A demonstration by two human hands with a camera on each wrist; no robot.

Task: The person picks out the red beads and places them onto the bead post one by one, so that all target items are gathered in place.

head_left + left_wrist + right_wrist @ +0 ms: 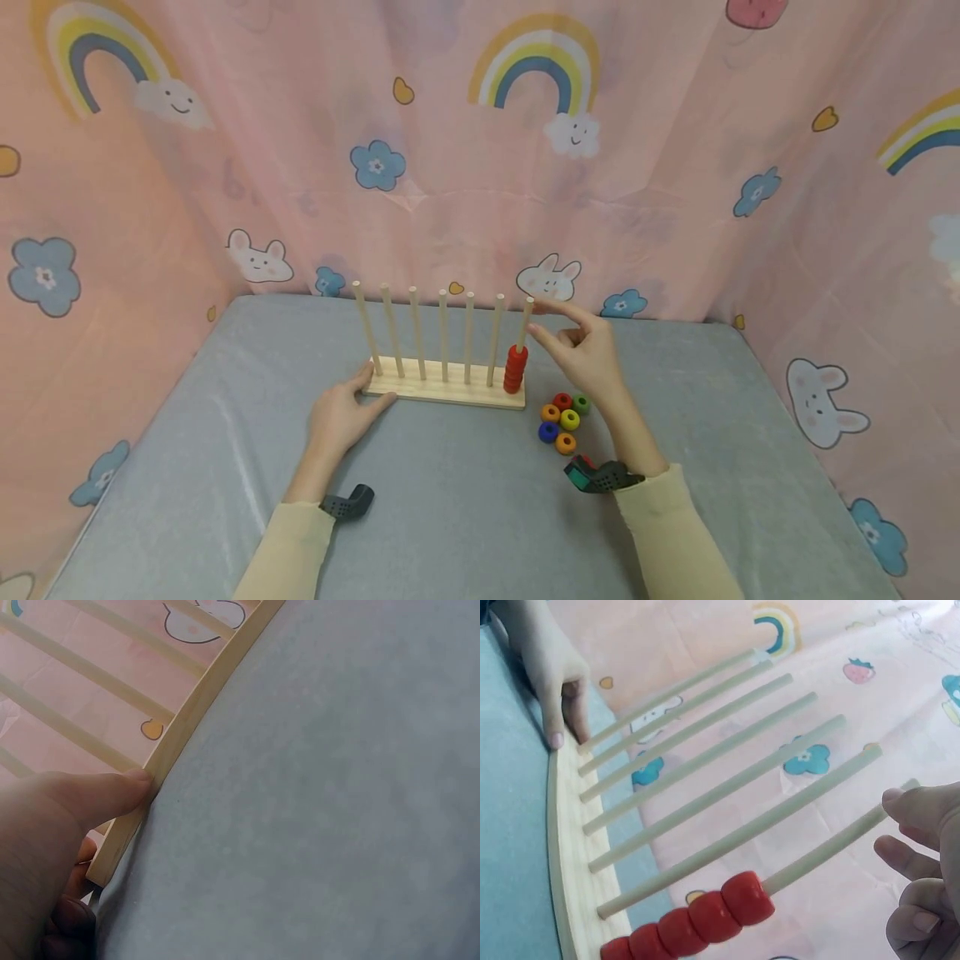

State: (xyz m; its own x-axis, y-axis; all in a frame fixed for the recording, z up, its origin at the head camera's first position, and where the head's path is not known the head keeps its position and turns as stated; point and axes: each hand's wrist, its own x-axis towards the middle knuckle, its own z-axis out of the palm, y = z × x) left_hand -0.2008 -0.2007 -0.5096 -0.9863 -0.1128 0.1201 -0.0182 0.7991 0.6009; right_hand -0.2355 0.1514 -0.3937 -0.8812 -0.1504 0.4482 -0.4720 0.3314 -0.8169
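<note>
A wooden peg stand (442, 390) with several upright pegs sits on the table. Several red beads (515, 370) are stacked on its rightmost peg, and the other pegs are bare. My left hand (339, 421) grips the left end of the base; in the left wrist view the thumb (112, 796) lies on its front edge, with fingers behind. At the top of the rightmost peg is my right hand (588, 346), thumb and index finger parted beside the tip, no bead between them. Whether they touch the peg I cannot tell.
Right of the stand lie loose beads: red (562, 402), green (581, 405), yellow (570, 419), blue (549, 432) and orange (566, 443). Another red bead is partly hidden by the right wrist camera (600, 475). A patterned pink curtain (450, 208) hangs behind the grey table.
</note>
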